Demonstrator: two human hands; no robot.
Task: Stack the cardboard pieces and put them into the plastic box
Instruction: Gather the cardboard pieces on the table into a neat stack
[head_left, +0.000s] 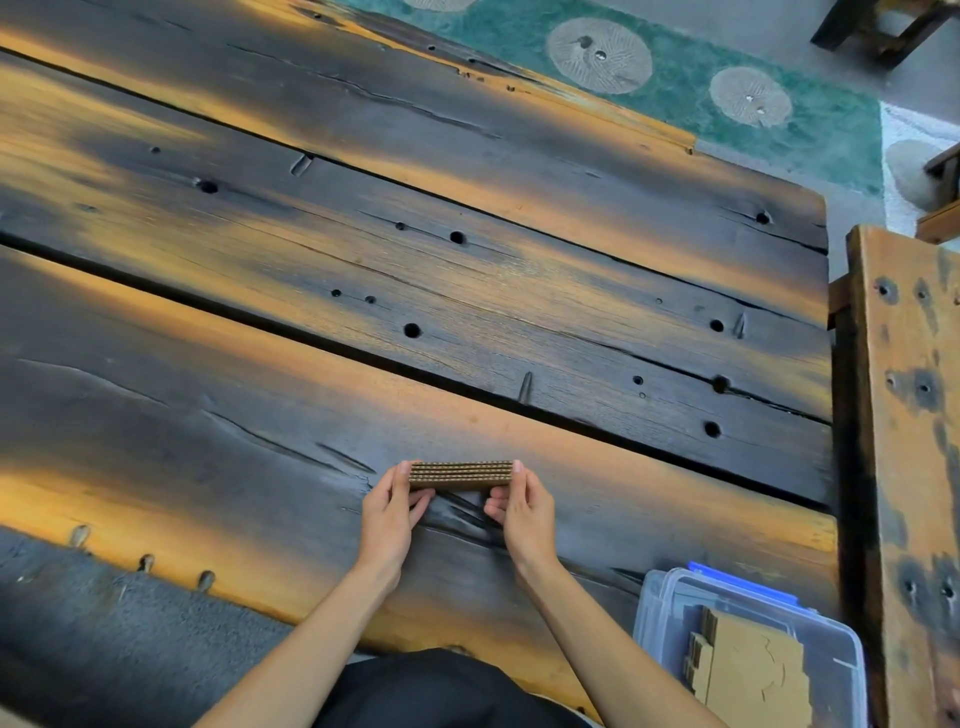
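Left hand (388, 512): pinching the left end of the stack (460, 474), thumb on the end face, other fingers curled below and behind; grip narrow, closed on the cardboard.
Right hand (522, 512): pinching the right end of the stack the same way, fingertip at the top right corner, remaining fingers curled underneath.
Stack: one, held edge-on between both hands, level, just above or on the table (467, 291) — contact hard to tell; about five corrugated layers countable along the visible edge, flutes showing.
Stack place: well left of the box (748, 649) and farther from the body, over the nearest plank.
Box: one, clear plastic, lid off, at the table's near right corner, blue clip (743, 581) on its far rim.
Box contents: cardboard pieces (748, 670) lying flat inside, toward the box's near side; number not countable, several edges visible at the left of the pile.
Table: dark and orange weathered planks, three broad ones in view, holes and cracks across them.
Bench (906, 415): one wooden plank just right of the box, running away from it.
Rug (727, 98): green with pale round motifs, far beyond the box.
Writing: none readable anywhere.
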